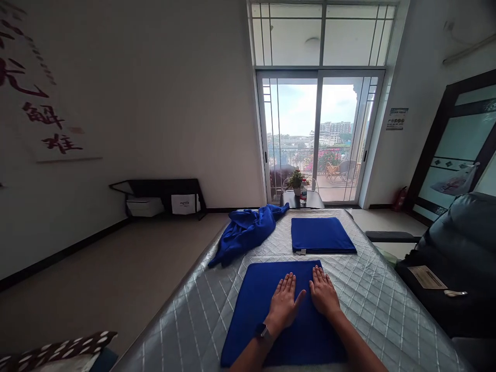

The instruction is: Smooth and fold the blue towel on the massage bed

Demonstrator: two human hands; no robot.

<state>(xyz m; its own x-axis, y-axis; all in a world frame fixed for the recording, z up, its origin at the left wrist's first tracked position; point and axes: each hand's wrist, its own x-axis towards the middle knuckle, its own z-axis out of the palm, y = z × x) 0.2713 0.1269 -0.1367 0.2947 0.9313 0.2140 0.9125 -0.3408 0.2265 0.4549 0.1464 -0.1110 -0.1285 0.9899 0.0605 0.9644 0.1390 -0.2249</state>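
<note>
Silver quilted table (186,320) here, folded blue cloth (258,294) at bottom center. Left hand (284,304) and right hand (324,295) lie flat on it, fingers straight, gripping nothing. Another folded cloth (321,234) just above, crumpled cloth (248,230) left of that.

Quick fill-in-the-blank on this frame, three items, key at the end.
A dark watch circles the ____ wrist.
The bare left hand and bare right hand rest palms ____ on the nearer flat rectangular blue cloth.
As pictured, the farther flat rectangular blue cloth lies to the ____ of the crumpled blue cloth.

Missing words: left; down; right.
</note>
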